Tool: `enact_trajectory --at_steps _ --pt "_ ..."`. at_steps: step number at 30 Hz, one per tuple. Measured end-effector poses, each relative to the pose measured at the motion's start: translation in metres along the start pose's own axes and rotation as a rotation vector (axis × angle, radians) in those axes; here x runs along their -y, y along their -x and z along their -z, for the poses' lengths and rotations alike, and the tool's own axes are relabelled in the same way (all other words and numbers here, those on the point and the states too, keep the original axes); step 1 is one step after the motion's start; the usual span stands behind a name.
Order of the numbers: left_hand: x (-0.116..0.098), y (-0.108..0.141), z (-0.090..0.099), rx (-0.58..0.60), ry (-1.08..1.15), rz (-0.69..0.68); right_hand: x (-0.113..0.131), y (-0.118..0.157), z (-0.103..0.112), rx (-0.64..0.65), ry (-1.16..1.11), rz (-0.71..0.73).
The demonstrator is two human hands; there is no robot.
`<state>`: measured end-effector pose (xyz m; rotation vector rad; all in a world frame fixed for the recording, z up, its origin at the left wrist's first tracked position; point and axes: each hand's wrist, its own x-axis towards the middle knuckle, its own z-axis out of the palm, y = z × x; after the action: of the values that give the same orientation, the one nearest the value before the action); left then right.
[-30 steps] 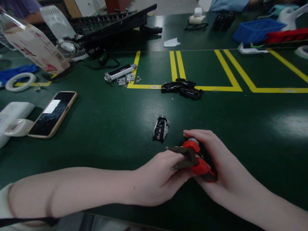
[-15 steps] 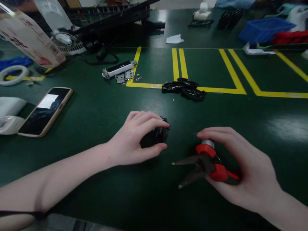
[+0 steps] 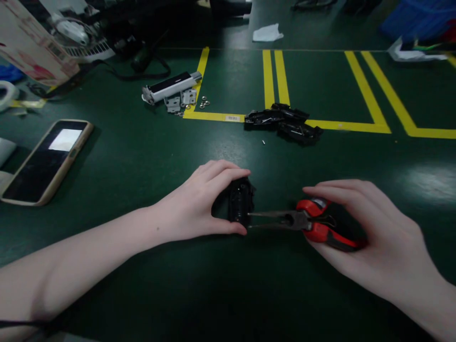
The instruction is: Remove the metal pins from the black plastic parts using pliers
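My left hand [image 3: 203,204] grips a small black plastic part [image 3: 240,202] between thumb and fingers, resting it on the green table [image 3: 199,280]. In my right hand [image 3: 374,232] are needle-nose pliers [image 3: 297,221] with red and black handles. Their slim jaws stand slightly apart and point left, the tips right beside the lower right side of the black part. Whether the tips touch it I cannot tell. Farther back, several similar black parts [image 3: 283,121] lie in a pile over the yellow tape. A tiny pale pin [image 3: 263,142] lies just in front of them.
A phone [image 3: 48,161] lies at the left. Behind my left hand are a white and black device [image 3: 173,88], metal brackets [image 3: 180,100] and several small rings [image 3: 204,102]. Yellow tape [image 3: 210,117] marks out the table. A white scrap [image 3: 268,33] and a blue bin [image 3: 420,19] are farther back.
The pliers have come level with the black part, and their jaws have narrowed, tips now close to it. My left hand has closed its thumb onto the part. The camera view has shifted.
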<state>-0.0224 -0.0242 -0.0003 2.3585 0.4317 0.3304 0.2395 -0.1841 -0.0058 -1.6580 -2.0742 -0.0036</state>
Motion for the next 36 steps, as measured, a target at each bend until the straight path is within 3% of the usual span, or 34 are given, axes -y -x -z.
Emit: enact_trajectory --at_steps 4,9,18,25,32,36 --pt "-0.002 0.001 -0.001 -0.043 0.131 0.015 0.004 0.000 0.006 0.041 0.014 -0.016" --pt "-0.008 0.001 -0.001 -0.076 0.124 -0.036 0.008 0.000 0.008 0.044 -0.002 -0.013" --pt "-0.012 0.000 0.001 0.063 0.203 0.002 0.009 -0.004 0.000 0.019 -0.027 0.018" --pt "-0.017 -0.001 0.002 0.138 0.393 0.141 0.010 -0.007 -0.002 0.016 -0.016 0.035" --pt "-0.016 -0.005 0.004 0.170 0.383 0.105 0.010 -0.008 -0.002 0.033 0.020 0.071" --pt "-0.012 -0.007 0.004 0.199 0.432 0.075 0.012 -0.005 -0.004 0.046 -0.004 -0.013"
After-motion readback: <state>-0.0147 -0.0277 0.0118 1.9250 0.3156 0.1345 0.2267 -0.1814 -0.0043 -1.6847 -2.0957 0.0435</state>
